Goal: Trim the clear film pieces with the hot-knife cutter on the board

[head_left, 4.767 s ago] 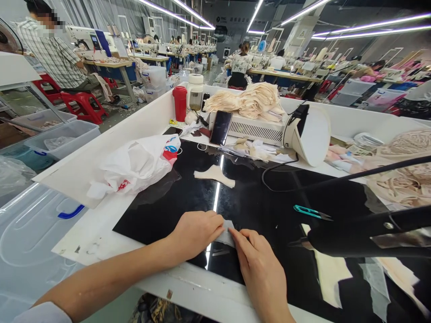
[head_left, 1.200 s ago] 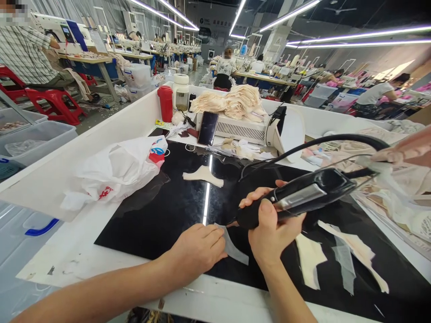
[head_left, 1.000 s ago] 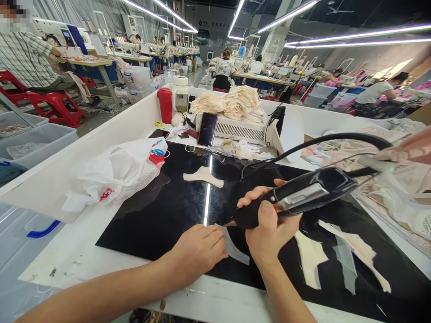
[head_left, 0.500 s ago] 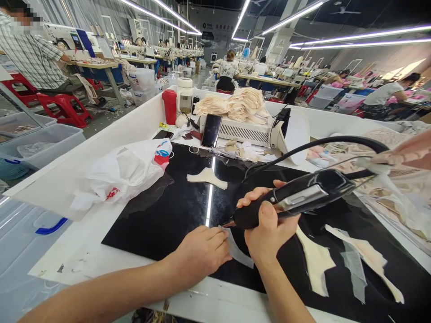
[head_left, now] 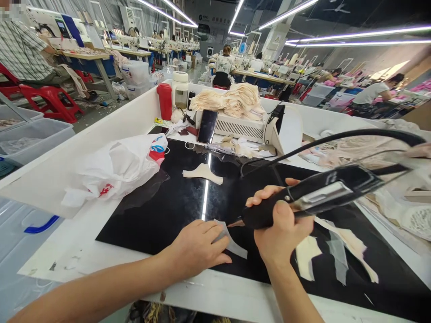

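Observation:
My right hand [head_left: 283, 224] is wrapped round a black corded tool [head_left: 313, 197], whose thin tip points left, just right of a translucent grey-white piece [head_left: 235, 244]. That piece lies on the black board [head_left: 155, 215]. The fingers of my left hand [head_left: 202, 246] are spread and rest over the piece's left end, thumb apart. Farther back on the board lies a cream curved piece [head_left: 203, 173]. Right of my right forearm are a cream piece [head_left: 307, 256], a translucent strip [head_left: 337, 255] and a long pale piece [head_left: 357, 246].
A white plastic bag [head_left: 117, 166] lies at the left. Behind the board are a phone [head_left: 207, 127], a red cup [head_left: 164, 102], a jar [head_left: 180, 92] and stacked cream fabric [head_left: 232, 101]. The tool's black cable [head_left: 336, 137] arches to the right. People sit at distant tables.
The tool and my right hand have moved right, its tip now away from the piece. My left fingers have spread, uncovering more of the piece. The whole view has shifted slightly.

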`<state>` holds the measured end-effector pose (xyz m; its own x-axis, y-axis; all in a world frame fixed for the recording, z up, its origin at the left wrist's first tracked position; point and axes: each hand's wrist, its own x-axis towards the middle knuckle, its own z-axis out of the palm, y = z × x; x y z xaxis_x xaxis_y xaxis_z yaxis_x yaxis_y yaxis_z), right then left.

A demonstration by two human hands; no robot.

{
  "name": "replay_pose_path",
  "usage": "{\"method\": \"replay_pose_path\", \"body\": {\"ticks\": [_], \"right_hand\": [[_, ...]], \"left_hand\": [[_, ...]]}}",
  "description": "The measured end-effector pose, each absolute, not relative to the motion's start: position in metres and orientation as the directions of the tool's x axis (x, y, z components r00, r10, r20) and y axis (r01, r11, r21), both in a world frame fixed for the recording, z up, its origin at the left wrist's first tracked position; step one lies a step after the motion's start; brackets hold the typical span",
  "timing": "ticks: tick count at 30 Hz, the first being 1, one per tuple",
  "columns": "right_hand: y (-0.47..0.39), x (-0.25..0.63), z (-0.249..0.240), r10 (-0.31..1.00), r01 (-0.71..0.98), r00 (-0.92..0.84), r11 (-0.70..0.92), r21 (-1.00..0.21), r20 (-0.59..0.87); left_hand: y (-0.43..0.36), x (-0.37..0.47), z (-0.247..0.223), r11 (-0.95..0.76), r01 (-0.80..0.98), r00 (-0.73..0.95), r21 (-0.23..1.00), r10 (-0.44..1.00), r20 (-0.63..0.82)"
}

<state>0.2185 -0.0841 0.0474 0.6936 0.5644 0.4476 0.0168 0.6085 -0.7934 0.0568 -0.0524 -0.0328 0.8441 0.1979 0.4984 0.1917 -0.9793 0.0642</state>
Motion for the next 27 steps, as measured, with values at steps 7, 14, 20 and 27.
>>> {"method": "replay_pose_path", "body": {"ticks": [7, 14, 20, 27], "right_hand": [[-0.123, 0.238, 0.055, 0.518, 0.102, 0.731, 0.561, -0.821, 0.444], [-0.136, 0.237, 0.052, 0.512, 0.114, 0.730, 0.561, -0.820, 0.452], [-0.137, 0.234, 0.046, 0.518, 0.120, 0.716, 0.568, -0.814, 0.467], [-0.138, 0.234, 0.041, 0.523, 0.128, 0.706, 0.568, -0.813, 0.477]], "left_hand": [[-0.053, 0.055, -0.034, -0.983, 0.174, 0.850, 0.059, 0.180, 0.496], [-0.052, 0.053, -0.031, -0.982, 0.181, 0.857, 0.057, 0.186, 0.480], [-0.053, 0.052, -0.031, -0.982, 0.181, 0.860, 0.058, 0.187, 0.474], [-0.051, 0.052, -0.030, -0.982, 0.181, 0.860, 0.049, 0.182, 0.476]]}}
